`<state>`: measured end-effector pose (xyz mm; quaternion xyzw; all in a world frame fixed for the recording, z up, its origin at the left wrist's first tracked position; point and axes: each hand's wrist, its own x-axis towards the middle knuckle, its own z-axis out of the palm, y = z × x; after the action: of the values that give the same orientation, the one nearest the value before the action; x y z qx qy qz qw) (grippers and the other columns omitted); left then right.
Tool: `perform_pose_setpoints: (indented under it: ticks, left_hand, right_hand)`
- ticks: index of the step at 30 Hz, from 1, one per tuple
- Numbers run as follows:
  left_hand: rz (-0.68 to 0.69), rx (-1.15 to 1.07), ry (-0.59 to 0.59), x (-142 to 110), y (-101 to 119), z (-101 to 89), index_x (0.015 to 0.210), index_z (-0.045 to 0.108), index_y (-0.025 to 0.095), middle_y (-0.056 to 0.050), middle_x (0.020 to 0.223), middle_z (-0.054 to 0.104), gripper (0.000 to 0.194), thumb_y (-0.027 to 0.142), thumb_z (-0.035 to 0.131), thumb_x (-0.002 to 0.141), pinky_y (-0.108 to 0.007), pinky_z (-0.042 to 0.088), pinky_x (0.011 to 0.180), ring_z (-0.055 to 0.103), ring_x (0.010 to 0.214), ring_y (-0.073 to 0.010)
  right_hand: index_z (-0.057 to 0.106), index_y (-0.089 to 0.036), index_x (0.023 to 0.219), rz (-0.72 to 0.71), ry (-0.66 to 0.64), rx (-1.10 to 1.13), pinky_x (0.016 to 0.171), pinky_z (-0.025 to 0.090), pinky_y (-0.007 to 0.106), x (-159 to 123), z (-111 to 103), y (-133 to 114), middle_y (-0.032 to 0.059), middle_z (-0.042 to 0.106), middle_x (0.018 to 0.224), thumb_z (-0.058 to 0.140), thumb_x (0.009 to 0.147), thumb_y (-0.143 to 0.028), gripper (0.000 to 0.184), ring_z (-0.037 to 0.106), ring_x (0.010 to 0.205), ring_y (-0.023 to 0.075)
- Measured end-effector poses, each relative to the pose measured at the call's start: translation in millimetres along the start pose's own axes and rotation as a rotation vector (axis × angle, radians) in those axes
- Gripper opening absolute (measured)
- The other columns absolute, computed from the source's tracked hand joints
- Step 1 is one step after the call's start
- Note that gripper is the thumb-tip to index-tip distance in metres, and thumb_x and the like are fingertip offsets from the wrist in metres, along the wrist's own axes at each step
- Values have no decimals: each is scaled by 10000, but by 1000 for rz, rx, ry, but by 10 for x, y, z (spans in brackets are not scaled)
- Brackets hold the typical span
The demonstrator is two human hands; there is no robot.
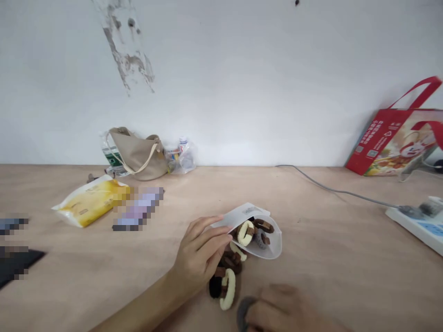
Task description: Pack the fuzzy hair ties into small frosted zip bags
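My left hand [200,249] is closed on the edge of a white plastic container [276,246], which lies tilted on the table. Inside it are several fuzzy hair ties, among them a cream hair tie [245,233], a dark brown hair tie [263,225] and a grey hair tie [260,240]. More hair ties lie on the table beside my left hand, including another cream hair tie [228,290] and a black hair tie [215,287]. Near the bottom edge my right hand [282,308], blurred by motion, has its fingers on a second grey hair tie [243,312].
On the left lie a yellow tissue pack [95,200] and a pixelated phone [140,210]. A beige bag [138,154] and a clear plastic bag [185,159] stand by the wall. A red shopping bag [391,143], grey cable [332,189] and power strip [420,228] are at right.
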<state>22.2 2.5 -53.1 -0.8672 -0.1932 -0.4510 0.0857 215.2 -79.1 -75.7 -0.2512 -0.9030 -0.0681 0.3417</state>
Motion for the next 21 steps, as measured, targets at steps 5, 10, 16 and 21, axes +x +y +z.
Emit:
perform_pose_setpoints:
  ticks: [5,10,16,21]
  left_hand:
    - [-10,-12,-10,-5,-3,-5,955,605,182,-57,952,707,253,1,539,791,-401,476,854,567,1062,-227]
    - [1,0,-13,-2,-2,-16,936,611,182,-54,941,711,241,5,531,793,-386,482,848,575,1056,-223]
    - [-24,9,-1,-4,-18,-30,930,615,194,-49,939,714,237,18,528,797,-381,485,845,584,1051,-220]
    - [-38,0,6,7,-25,-39,939,610,186,-56,930,710,242,12,522,795,-389,488,844,580,1042,-222]
  right_hand:
    - [568,-177,795,276,52,-250,616,443,269,132,-239,372,46,616,756,384,887,-90,224,578,672,162]
    - [573,-131,1049,294,-60,-300,768,485,314,160,-12,645,102,651,1000,422,792,11,330,601,907,209]
    - [594,-137,975,217,13,-236,751,464,343,244,-174,397,109,654,952,333,863,-13,310,582,844,205]
    - [602,-171,873,-110,-101,-162,580,420,286,296,45,71,19,647,818,478,896,-156,127,540,661,152]
